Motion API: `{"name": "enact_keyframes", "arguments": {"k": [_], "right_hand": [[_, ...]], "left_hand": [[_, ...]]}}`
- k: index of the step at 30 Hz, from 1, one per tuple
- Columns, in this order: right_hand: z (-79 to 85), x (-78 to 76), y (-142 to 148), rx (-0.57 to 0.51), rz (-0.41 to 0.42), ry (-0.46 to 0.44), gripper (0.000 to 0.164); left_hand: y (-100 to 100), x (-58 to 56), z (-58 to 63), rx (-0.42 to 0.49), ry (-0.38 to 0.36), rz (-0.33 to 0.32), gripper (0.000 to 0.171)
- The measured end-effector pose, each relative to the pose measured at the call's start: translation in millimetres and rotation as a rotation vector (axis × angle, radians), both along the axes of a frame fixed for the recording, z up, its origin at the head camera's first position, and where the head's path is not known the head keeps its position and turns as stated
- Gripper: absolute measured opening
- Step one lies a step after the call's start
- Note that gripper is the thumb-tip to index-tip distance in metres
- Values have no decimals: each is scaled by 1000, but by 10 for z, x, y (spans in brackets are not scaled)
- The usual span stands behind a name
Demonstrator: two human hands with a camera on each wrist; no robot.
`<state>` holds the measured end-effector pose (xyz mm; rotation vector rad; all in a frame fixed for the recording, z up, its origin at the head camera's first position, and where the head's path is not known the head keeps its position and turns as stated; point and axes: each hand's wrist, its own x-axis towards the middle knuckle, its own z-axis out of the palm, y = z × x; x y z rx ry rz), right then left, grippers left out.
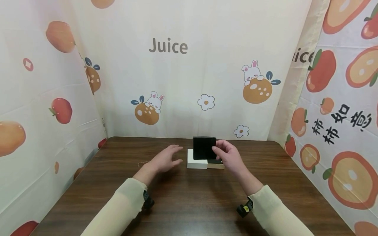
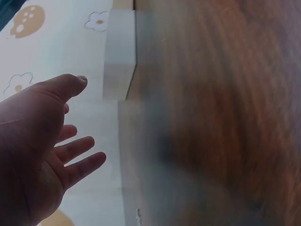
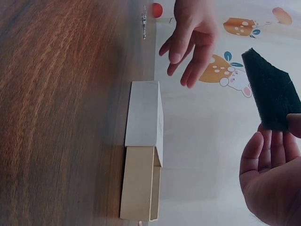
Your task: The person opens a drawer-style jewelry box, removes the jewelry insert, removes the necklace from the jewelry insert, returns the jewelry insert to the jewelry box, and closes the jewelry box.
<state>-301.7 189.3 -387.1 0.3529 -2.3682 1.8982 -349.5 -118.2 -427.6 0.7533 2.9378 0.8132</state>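
In the head view my right hand point(image 1: 230, 156) pinches a thin, square black foam pad point(image 1: 203, 148) by its right edge and holds it up above a small box. The box has a white sleeve point(image 1: 197, 165) and a tan drawer point(image 1: 216, 166) slid partly out to the right. The right wrist view shows the thumb and fingers at one end of the pad, which stands tilted. My left hand point(image 1: 166, 160) hovers left of the box, fingers extended and apart, touching nothing. Beside it on the table lies a thin chain point(image 1: 142, 163), partly hidden by that hand.
The box stands toward the back of a dark wooden table point(image 1: 189, 203). Fruit-printed curtains point(image 1: 183, 75) enclose the back and both sides. Each wrist carries a small black camera on a strap.
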Motion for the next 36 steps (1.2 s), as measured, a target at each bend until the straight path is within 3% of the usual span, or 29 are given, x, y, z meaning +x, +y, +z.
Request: {"name": "enact_keyframes", "arguments": {"k": [9, 18, 36], "right_hand": [[-8, -6, -3, -4, 5, 2, 25], [-22, -9, 2, -9, 11, -7, 24], [-20, -63, 17, -4, -34, -26, 26]], "left_hand": [[203, 6, -134, -10, -32, -71, 63], [353, -31, -282, -68, -8, -89, 59], [393, -28, -282, -75, -17, -75, 53]]}}
